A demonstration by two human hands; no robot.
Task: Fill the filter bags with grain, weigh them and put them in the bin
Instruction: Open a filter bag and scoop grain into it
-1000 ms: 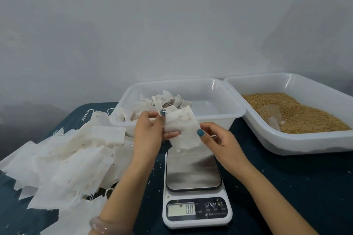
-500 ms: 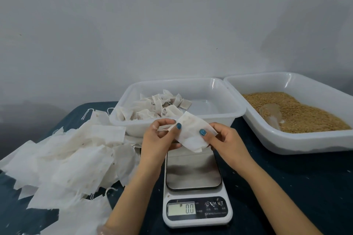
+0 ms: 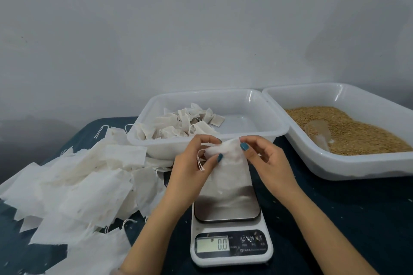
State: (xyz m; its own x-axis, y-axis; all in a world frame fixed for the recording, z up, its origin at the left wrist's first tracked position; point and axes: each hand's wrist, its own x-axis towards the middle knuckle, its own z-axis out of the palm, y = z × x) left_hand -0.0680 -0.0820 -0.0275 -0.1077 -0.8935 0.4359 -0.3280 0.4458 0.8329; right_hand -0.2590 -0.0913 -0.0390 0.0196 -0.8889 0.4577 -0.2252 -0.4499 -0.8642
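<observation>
Now both hands pinch one bag (image 3: 225, 176) at its top edge. The left hand (image 3: 190, 169) grips one side of the opening and the right hand (image 3: 266, 163) grips the other, most likely to pull it open for filling.

The bag hangs over the scale (image 3: 230, 259), and the screen (image 3: 212, 244) shows zero. Behind the scale sits the bin (image 3: 263, 100) with filled bags (image 3: 183, 123) inside. Right of the scale is a tray (image 3: 357, 169) of grain (image 3: 357, 131) with a scoop (image 3: 318, 131) lying in it. Left of the scale lies a pile of empty bags (image 3: 85, 181), close enough to grab.
</observation>
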